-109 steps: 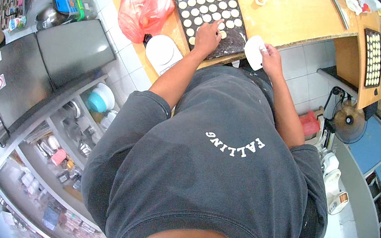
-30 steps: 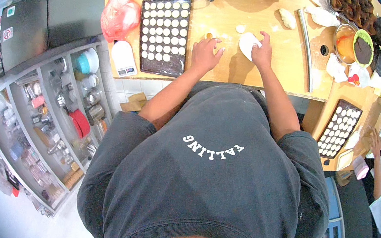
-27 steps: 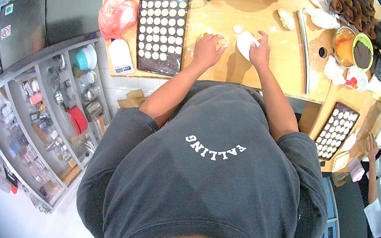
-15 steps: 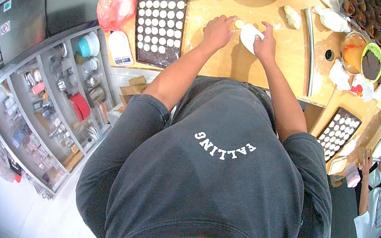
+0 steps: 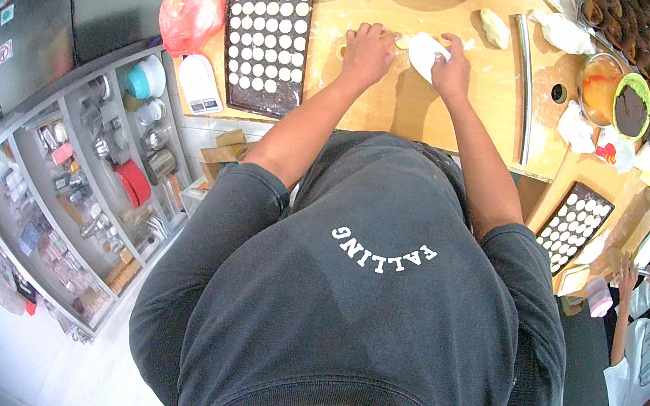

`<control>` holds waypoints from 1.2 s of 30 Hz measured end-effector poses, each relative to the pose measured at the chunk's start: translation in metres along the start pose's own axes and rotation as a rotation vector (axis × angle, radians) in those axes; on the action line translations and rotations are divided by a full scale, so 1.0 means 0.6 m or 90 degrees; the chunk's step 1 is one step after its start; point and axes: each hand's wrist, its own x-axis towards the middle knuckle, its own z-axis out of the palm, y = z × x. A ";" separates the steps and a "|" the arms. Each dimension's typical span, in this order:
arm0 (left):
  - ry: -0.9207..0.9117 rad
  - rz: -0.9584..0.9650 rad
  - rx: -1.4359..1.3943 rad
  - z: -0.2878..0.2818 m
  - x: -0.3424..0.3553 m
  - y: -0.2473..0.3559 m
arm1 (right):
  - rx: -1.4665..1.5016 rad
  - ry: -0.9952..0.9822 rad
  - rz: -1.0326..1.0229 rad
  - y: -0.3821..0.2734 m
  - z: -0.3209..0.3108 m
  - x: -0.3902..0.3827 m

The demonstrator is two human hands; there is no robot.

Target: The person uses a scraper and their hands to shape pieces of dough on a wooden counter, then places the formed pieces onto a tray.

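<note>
Dozens of dough rounds (image 5: 258, 53) nearly fill the upper-left tray (image 5: 281, 102), another round (image 5: 403, 42) loose at top centre between left hand (image 5: 369, 53), grip unclear, and right hand (image 5: 451, 72) clutching a white scraper (image 5: 424, 54).

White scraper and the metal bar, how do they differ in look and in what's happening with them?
The white scraper is broad with a rounded edge, while the metal bar is grey, straight-sided and narrow. The metal bar is clearly longer than the white scraper. The white scraper is held in the right hand; the metal bar lies on the table with no hand on it. Both are to the right of the larger tray.
</note>
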 end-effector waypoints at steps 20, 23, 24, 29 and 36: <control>-0.010 0.016 0.011 0.007 -0.021 0.001 | -0.023 -0.091 -0.028 -0.003 -0.028 0.036; -0.025 0.002 0.014 0.006 -0.022 0.004 | -0.022 -0.136 -0.040 0.000 -0.024 0.034; -0.025 -0.001 0.018 0.006 -0.024 0.005 | -0.022 -0.137 -0.041 0.003 -0.026 0.034; -0.043 -0.008 0.044 0.004 -0.022 0.007 | -0.045 -0.168 -0.026 0.004 -0.030 0.052; -0.041 -0.005 0.046 0.011 -0.025 0.009 | -0.016 -0.213 -0.085 -0.002 -0.033 0.052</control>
